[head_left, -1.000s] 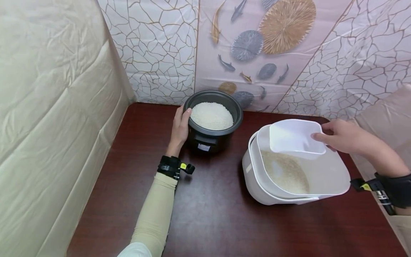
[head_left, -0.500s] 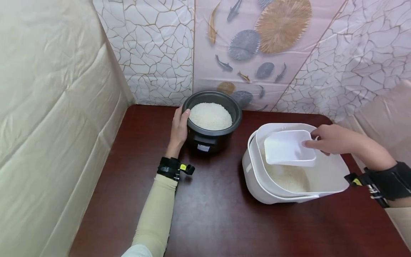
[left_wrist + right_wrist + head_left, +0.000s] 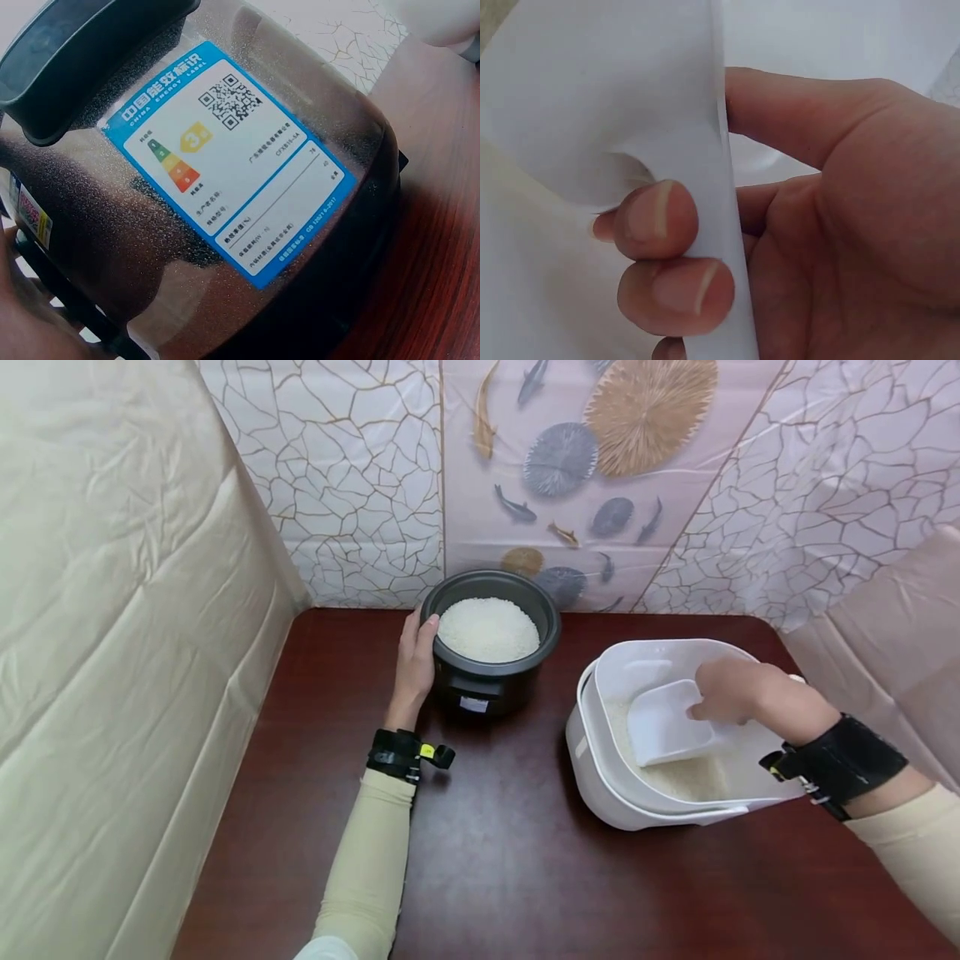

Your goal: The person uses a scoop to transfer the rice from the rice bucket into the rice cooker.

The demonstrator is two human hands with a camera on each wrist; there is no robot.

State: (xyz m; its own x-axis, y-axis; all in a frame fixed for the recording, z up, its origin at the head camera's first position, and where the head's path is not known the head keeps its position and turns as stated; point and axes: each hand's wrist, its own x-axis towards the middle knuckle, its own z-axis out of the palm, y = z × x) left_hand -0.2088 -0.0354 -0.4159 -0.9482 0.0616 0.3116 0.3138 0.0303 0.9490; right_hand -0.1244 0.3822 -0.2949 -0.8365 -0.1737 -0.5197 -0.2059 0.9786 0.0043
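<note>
A black rice cooker [image 3: 491, 689] stands at the back of the table, its dark inner pot part-filled with white rice [image 3: 489, 631]. My left hand [image 3: 415, 668] holds the cooker's left side, thumb up at the rim. A blue-edged energy label [image 3: 232, 165] fills much of the left wrist view. To the right, my right hand [image 3: 738, 693] grips a white plastic scoop [image 3: 663, 731] inside a white rice bin [image 3: 611, 810]. Curled fingers [image 3: 660, 221] wrap the scoop's edge in the right wrist view. The scoop's lower edge sits at the rice [image 3: 686, 781] in the bin.
The dark red wooden table [image 3: 495, 860] extends in front of the cooker and bin. A patterned sheet [image 3: 360, 485] hangs along the back edge, and a cream cloth [image 3: 112, 652] walls off the left side.
My right hand has moved left and lowered the scoop from near the bin's back rim down into the rice, tilting it. My left hand stays on the cooker.
</note>
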